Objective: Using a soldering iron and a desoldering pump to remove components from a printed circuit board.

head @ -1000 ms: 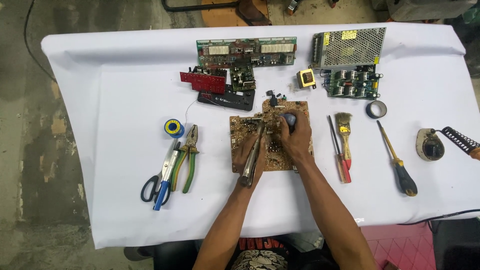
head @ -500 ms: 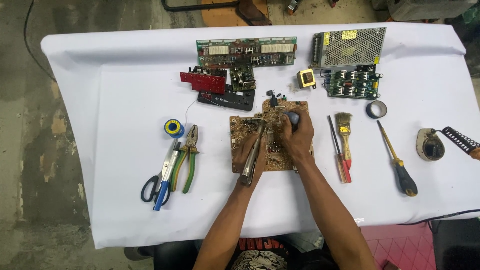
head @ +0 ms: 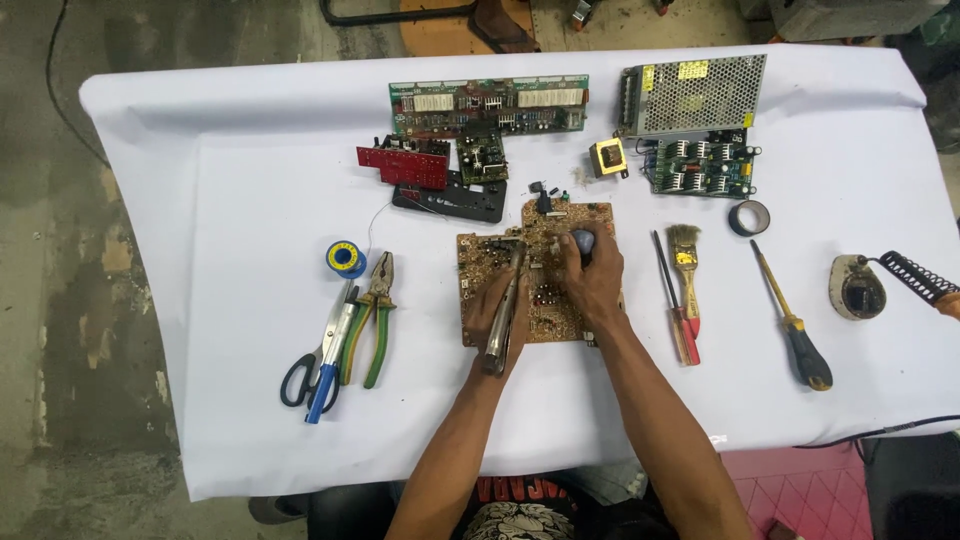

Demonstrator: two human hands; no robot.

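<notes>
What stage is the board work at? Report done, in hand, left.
Done: tools and spare boards are laid out. In hand: the left hand holds a metal tool on the brown circuit board; the right hand grips a dark part there. Left: the part remains on the board.

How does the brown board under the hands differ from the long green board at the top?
The brown board is squarish and tan; the green board is a long narrow strip. Both hands, left hand and right hand, rest on the brown board, while the green board lies untouched. Both lie flat on the white cloth, crowded with components.
</notes>
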